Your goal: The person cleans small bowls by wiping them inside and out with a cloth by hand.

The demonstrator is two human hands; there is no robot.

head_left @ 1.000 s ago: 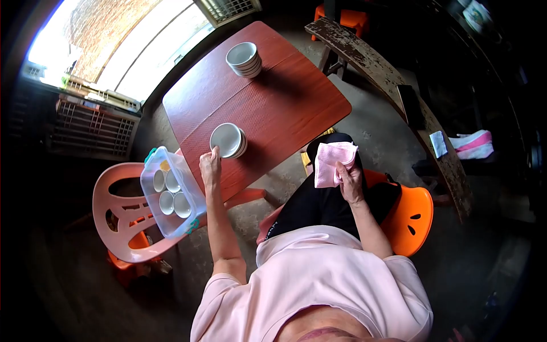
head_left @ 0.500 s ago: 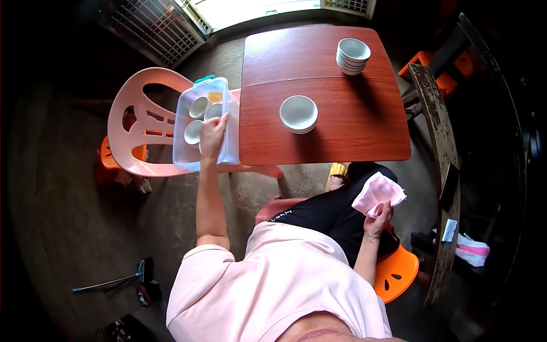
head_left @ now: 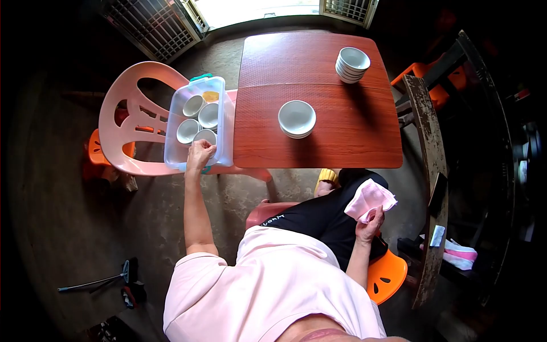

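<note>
My left hand [head_left: 200, 153] reaches into the near end of a clear plastic bin [head_left: 226, 125]. Its fingers are closed at the rim of a white bowl [head_left: 205, 136], which they partly cover. Several other white bowls [head_left: 194, 106] sit in the bin, together with something yellowish [head_left: 210, 97] at the far end. Over my lap, my right hand [head_left: 369, 227] grips a folded pink cloth [head_left: 369, 200]. A short stack of white bowls [head_left: 297, 118] stands on the red-brown table [head_left: 262, 145], and a taller stack of bowls [head_left: 352, 64] stands toward its far right.
The bin rests on a pink plastic chair [head_left: 117, 119] left of the table. Along the right side runs a worn wooden bench [head_left: 430, 171]. An orange stool [head_left: 387, 276] is beside me. A long-handled tool [head_left: 94, 284] lies on the floor at lower left.
My left hand has moved from the bowls in the middle of the bin to the one at its near end. My right hand keeps the pink cloth. The whole view has shifted slightly.
</note>
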